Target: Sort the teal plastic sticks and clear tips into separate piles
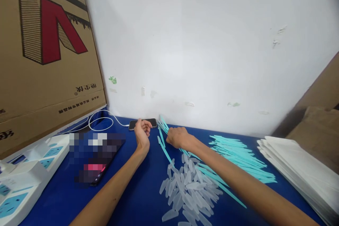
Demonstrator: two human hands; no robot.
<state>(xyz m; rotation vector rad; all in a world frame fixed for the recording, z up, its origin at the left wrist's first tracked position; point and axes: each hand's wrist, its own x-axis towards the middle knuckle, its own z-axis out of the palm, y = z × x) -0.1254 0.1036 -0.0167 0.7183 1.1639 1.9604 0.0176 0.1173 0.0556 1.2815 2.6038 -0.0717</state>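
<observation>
My right hand (178, 137) is closed around a bunch of thin teal sticks (164, 125) that look like eyebrow razors. Their pale tips stick out to the left of the fist, towards the wall. Just left of it, my left hand (143, 131) is held with loosely bent fingers and nothing visible in them, in front of a phone (131, 125). Below the hands lies a heap of translucent white caps (185, 187). A few more teal sticks lie loose beside and under the heap, partly hidden by my right forearm.
A larger pile of teal sticks (238, 155) lies to the right, near a stack of white sheets or bags (304, 169). On the left are a power strip (50, 162), a dark device with a blurred screen (106, 159), a white cable (100, 117) and a big cardboard box (53, 88). A white wall (198, 42) borders the blue table.
</observation>
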